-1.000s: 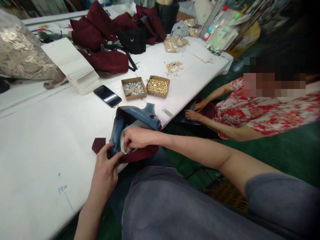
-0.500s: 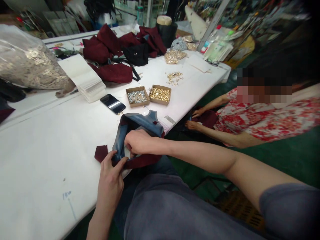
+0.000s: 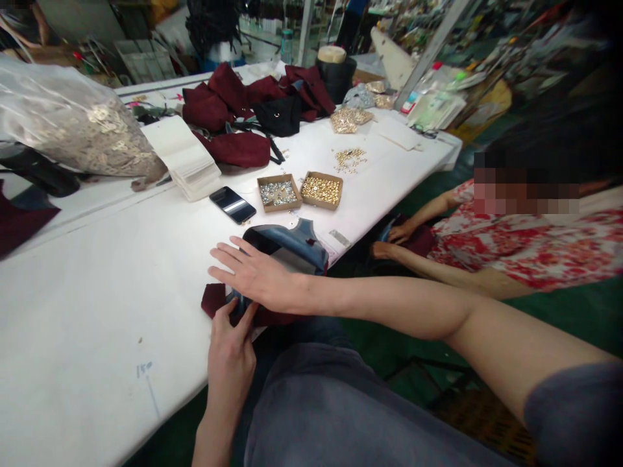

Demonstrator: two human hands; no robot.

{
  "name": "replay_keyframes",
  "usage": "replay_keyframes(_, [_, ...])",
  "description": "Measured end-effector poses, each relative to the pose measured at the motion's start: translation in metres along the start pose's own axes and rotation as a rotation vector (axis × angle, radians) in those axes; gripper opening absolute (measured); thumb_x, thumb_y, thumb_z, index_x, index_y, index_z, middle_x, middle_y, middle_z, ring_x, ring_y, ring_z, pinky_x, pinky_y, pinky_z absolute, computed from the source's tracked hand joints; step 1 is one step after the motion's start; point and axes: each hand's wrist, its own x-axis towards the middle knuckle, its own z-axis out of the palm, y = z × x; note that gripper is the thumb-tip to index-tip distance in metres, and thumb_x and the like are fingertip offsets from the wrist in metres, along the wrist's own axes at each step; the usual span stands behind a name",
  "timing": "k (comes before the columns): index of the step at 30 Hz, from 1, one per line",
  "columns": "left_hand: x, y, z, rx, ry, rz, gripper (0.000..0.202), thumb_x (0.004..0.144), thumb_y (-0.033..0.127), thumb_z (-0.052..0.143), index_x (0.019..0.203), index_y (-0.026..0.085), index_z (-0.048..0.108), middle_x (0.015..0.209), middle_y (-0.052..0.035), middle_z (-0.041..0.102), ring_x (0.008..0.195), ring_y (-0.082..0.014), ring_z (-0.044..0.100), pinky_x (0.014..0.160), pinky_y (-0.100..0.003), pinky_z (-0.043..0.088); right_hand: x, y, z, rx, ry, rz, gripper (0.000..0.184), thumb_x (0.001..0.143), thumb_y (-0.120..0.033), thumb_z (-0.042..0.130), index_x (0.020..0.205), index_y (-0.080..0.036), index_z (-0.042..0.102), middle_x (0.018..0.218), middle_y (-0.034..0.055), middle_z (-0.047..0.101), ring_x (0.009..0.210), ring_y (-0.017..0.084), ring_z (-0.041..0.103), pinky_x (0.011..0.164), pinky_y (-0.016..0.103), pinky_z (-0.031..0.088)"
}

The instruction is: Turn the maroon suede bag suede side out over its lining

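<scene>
The left hand (image 3: pixel 231 353) pinches the near-left edge of an open maroon piece with blue lining (image 3: pixel 299 239), thumb and finger closing on the fold; the grip probably steadies the piece, which lies at the table's near edge, partly over the person's lap. The right hand (image 3: pixel 260 275) lies flat just beyond the left fingers, palm down across the opening, its fingers spread and pinching nothing. Whether its palm presses on the lining cannot be told. To the right of those spread fingers the far wall stands up, so the mouth gapes and shows a pale grey panel inside. A maroon tab (image 3: pixel 214 299) juts out just left of the left fingertips.

Beyond the right fingers, two shallow cardboard boxes sit side by side, likely placed there for easy reach: the silver box (image 3: pixel 283 207) holds small silvery pieces, the gold box (image 3: pixel 319 202) is well filled with gold ones. A phone (image 3: pixel 232 204) lies nearer the fingers, left of the boxes. Farther from the fingers are loose gold pieces (image 3: pixel 350 159) and, past them, small clear packets (image 3: pixel 346 120) of similar bits. Far left, a large clear bag (image 3: pixel 39 84) bulges with pale pieces, probably set aside as stock.
</scene>
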Motion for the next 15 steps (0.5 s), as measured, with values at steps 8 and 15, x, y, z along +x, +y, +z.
replay_keyframes(8, [-0.015,0.016,0.009,0.03,0.077,0.033,0.069,0.109,0.012,0.061,0.172,0.037,0.051,0.157,-0.0192,0.051,0.151,-0.0387,0.053,0.122,-0.067,0.054,0.031,0.019,0.008,0.199,-0.469,-0.205,0.036,0.102,-0.019,0.073,0.138,-0.016,0.071,0.147,0.0199,0.067,0.123,0.033,0.069,0.104,0.048,0.046])
replay_keyframes(15, [-0.019,0.047,-0.002,-0.051,0.277,-0.004,0.054,0.107,0.011,0.067,0.156,0.032,0.064,0.162,-0.0175,0.052,0.153,-0.037,0.056,0.122,-0.06,0.055,0.038,0.015,0.005,0.17,-0.518,-0.28,0.012,0.1,-0.017,0.074,0.11,-0.019,0.08,0.106,0.0113,0.082,0.114,0.033,0.066,0.096,0.045,0.04])
